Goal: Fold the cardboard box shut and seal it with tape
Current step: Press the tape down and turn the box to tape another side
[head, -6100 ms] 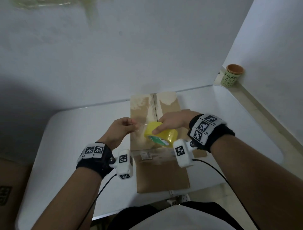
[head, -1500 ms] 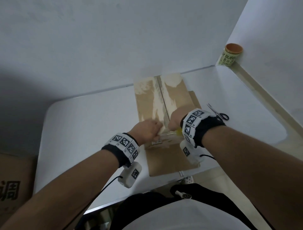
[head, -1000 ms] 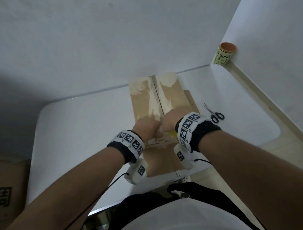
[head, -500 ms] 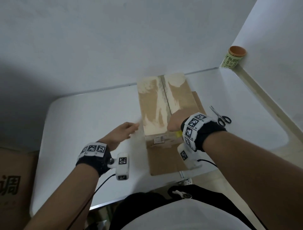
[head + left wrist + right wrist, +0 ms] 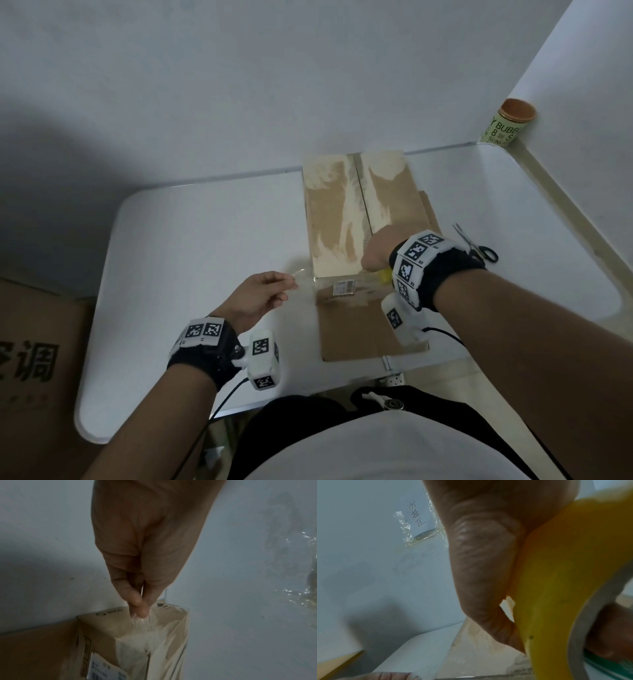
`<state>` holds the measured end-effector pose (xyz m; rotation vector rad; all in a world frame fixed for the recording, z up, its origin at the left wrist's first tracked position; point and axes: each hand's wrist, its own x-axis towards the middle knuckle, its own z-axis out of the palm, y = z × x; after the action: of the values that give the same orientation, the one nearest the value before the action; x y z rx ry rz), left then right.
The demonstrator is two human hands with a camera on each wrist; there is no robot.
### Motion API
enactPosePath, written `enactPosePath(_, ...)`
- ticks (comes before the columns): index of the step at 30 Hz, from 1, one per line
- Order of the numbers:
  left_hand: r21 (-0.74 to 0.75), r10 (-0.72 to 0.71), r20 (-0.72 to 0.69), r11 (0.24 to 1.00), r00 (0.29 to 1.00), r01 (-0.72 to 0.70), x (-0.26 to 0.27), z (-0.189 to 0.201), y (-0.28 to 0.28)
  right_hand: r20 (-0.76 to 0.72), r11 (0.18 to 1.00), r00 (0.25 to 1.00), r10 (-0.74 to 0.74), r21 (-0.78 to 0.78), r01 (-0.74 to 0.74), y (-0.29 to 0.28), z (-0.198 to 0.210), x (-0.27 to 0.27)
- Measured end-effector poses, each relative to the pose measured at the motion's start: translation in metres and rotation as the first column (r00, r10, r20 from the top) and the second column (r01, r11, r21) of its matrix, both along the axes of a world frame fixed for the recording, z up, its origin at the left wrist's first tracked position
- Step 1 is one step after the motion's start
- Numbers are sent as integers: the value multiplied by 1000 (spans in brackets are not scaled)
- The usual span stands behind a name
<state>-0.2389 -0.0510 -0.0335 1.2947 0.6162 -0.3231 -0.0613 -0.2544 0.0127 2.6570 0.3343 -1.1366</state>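
A strip of clear tape (image 5: 301,275) was pinched by the left hand (image 5: 257,294) beside the box (image 5: 356,212); the yellow tape roll (image 5: 565,574) was gripped by the right hand (image 5: 376,250) on the box's near edge.

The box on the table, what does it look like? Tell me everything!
The box is long, brown cardboard, lying on the white table. Its top flaps are folded shut, with pale torn patches beside the middle seam. A label sits on its near end. The right hand rests on top with yellow tape; the left hand pinches a clear strip at the corner.
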Motion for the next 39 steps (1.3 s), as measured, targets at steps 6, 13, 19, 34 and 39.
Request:
enactPosePath(6, -106, 185, 20, 978, 983, -182, 9, -3, -14, 35, 998, 999, -25, -48, 26, -4, -72, 36)
enactPosePath(13, 90, 198, 112, 974, 974, -208, 21, -9, -36, 164, 989, 986, -3, 146, -22, -3, 31, -26)
enactPosePath(19, 154, 236, 97, 956, 967, -249, 37, -12, -63, 114, 985, 993, -28, 171, 8, -4, 36, -19)
enactPosePath(34, 390, 111, -183, 920, 977, -31, 73, -43, -54, 114, 988, 984, 139, 55, -146, 0, 58, -31)
enactPosePath(39, 279, 287, -137, 930, 948, -241, 53, -29, -38, 82, 987, 984, 159, 20, -162, 4, 66, -31)
